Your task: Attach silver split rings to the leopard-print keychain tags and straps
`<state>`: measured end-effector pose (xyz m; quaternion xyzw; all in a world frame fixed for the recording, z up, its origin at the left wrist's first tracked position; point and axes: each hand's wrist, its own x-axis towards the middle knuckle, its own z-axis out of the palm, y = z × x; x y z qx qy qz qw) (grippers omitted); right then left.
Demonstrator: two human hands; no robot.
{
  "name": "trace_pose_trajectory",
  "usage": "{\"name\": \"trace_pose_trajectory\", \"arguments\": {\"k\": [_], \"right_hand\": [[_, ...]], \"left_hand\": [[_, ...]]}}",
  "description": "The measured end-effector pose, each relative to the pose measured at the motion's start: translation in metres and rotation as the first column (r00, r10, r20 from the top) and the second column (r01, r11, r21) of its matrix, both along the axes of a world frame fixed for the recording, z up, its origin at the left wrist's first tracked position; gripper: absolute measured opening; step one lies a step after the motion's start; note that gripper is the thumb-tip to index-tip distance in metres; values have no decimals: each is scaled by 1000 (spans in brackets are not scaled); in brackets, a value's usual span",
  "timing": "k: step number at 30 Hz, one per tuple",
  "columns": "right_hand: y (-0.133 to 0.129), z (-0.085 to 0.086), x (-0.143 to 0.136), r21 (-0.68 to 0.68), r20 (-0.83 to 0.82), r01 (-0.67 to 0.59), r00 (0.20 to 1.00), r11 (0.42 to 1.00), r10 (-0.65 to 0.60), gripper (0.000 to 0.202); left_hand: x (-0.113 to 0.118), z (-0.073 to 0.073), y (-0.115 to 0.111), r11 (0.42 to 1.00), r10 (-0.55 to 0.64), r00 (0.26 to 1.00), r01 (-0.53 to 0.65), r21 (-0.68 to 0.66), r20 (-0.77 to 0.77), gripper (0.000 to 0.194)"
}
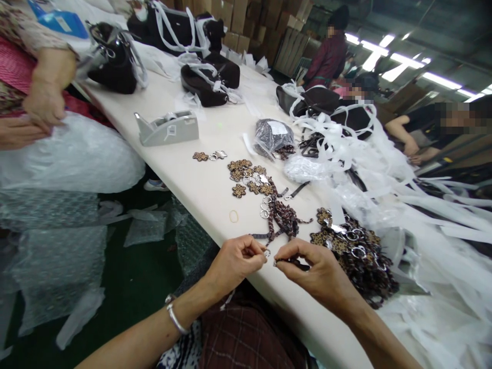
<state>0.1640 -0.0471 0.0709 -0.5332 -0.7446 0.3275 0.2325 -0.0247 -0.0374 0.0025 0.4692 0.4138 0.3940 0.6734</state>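
Note:
My left hand [239, 261] pinches a small silver metal ring [268, 252] between thumb and fingertips. Close beside it, my right hand [313, 264] is closed on a short dark strap [299, 263], whose end faces the ring; the two look slightly apart. Just beyond my fingers lies a tangle of dark brown braided straps [282, 218]. Behind that are leopard-print flower charms [239, 190] with loose key rings [265, 207]. To the right of my right hand is a large heap of finished-looking flower charms with straps [361, 256].
A grey tape dispenser [169, 128] and a rubber band [233, 216] lie on the white table [215, 200]. Dark handbags [203, 84] stand farther back. White strips [346, 138] and a plastic-wrapped bundle [273, 136] are right. At left, a person's hands [44, 110] hold plastic wrap.

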Motion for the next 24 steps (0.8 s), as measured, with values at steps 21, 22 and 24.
{"name": "trace_pose_trajectory", "arguments": {"k": [21, 22, 24], "right_hand": [[2, 2, -5, 330, 137, -251, 967, 910, 217, 15], [1, 1, -5, 368, 160, -272, 961, 889, 227, 15], [0, 1, -6, 414, 216, -326, 942, 850, 256, 15]], "left_hand": [[2, 2, 0, 975, -87, 979, 122, -188, 186, 6], [2, 2, 0, 973, -87, 977, 125, -195, 192, 7], [2, 3, -1, 971, -86, 975, 128, -204, 203, 7]]}}
